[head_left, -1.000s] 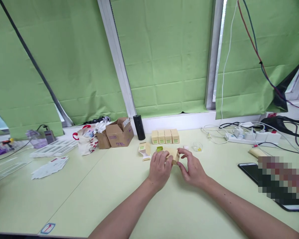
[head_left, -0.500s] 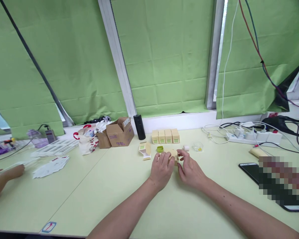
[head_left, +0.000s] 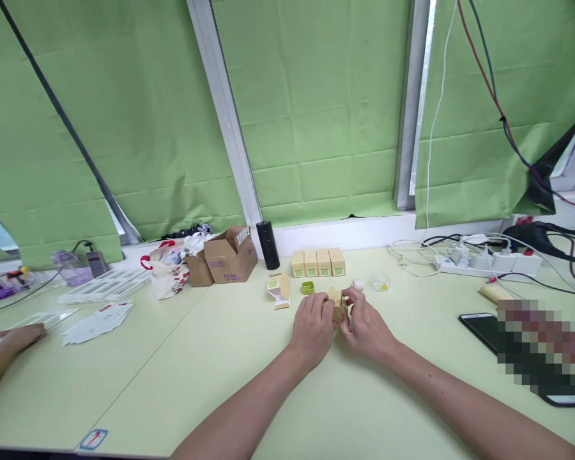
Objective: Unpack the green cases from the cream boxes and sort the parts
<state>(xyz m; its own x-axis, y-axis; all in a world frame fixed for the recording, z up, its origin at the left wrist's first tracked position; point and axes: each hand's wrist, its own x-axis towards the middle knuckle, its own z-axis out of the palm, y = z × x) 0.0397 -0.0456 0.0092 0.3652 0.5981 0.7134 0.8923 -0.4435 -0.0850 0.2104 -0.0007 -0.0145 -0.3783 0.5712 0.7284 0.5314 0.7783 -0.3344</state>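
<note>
Between my two hands is a small tan carton (head_left: pixel 338 309), partly covered by my fingers. My left hand (head_left: pixel 313 324) grips its left side with the fingers bent over it. On the other side, my right hand (head_left: pixel 365 321) pinches the carton's right end, where a flap seems to stand out. Just beyond them lie a small green tray-like piece (head_left: pixel 308 287), a white rounded piece (head_left: pixel 358 284) and a clear plastic container (head_left: pixel 380 282) with something yellow in it. An open tan carton (head_left: pixel 278 291) lies to the left of my hands.
Several closed tan boxes (head_left: pixel 318 263) stand in a row at the back, beside a black cylinder (head_left: pixel 268 245) and a cardboard box (head_left: pixel 232 254). A power strip (head_left: pixel 489 264) with cables and a phone (head_left: pixel 479 329) lie right. Another person's hand (head_left: pixel 26 337) is at far left.
The carton between my hands has turned, and its end now shows an opening or flap. My left hand has shifted slightly right. The other person's hand at left has moved a little.
</note>
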